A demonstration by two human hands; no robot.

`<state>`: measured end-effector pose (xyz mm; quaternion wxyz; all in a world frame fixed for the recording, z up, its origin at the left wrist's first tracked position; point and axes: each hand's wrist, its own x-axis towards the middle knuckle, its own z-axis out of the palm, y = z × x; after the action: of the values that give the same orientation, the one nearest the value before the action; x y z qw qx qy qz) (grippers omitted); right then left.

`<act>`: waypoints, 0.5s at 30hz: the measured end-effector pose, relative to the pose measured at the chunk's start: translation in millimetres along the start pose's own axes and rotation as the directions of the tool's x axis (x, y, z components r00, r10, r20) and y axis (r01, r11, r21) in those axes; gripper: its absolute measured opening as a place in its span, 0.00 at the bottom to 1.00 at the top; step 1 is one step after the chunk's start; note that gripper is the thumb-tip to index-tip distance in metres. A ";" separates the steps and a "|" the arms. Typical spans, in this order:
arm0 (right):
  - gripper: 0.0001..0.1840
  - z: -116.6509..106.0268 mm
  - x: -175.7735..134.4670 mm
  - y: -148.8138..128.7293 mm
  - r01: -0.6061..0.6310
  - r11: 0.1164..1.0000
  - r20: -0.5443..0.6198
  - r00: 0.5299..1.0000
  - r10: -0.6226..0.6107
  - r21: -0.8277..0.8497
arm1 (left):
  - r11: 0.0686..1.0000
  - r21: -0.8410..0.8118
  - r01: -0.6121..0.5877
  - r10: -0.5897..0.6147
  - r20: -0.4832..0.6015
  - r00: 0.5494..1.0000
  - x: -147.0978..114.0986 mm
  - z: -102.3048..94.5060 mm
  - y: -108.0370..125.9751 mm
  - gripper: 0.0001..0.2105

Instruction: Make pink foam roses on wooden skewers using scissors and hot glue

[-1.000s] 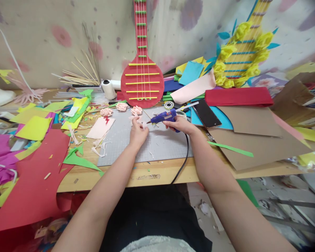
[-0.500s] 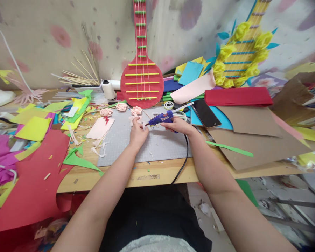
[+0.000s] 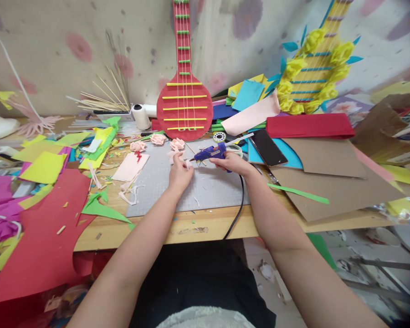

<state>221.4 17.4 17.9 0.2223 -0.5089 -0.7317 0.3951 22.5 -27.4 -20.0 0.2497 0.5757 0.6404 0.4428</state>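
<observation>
My right hand (image 3: 230, 162) is wrapped round a blue glue gun (image 3: 210, 153), a white glue stick (image 3: 239, 139) poking from its back. The gun's nozzle points left, close to a small pale pink paper piece (image 3: 188, 164) pinched in my left hand (image 3: 181, 174). My left fingers partly hide that piece. Several pink paper roses (image 3: 158, 139) lie just beyond, at the back of the grey cutting mat (image 3: 164, 191). Behind them a red paper lute (image 3: 185, 107) with yellow bars and white strings stands against the wall.
Left lie a pink sheet (image 3: 131, 166), green scraps (image 3: 104, 209) and a large red sheet (image 3: 48, 232). Rightward are a phone (image 3: 268, 148), brown cardboard (image 3: 335, 191) and a folded red sheet (image 3: 310, 125). A yellow-flowered lute (image 3: 310, 75) leans behind. The gun's black cord (image 3: 241, 209) hangs over the table edge.
Almost nothing differs. The glue gun has shifted very slightly right, its nozzle still by the pink paper piece; both hands keep their grip.
</observation>
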 end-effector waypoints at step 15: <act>0.22 2.4 2.2 -2.1 -0.109 0.994 -0.183 0.977 0.108 0.004 | 0.981 -0.163 -0.110 0.109 -0.017 0.994 -1.7 -0.2 2.1 0.25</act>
<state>217.6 18.2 18.0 0.2652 -0.5828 -0.6805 0.3561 23.8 -29.2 -18.4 0.2688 0.5859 0.5703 0.5091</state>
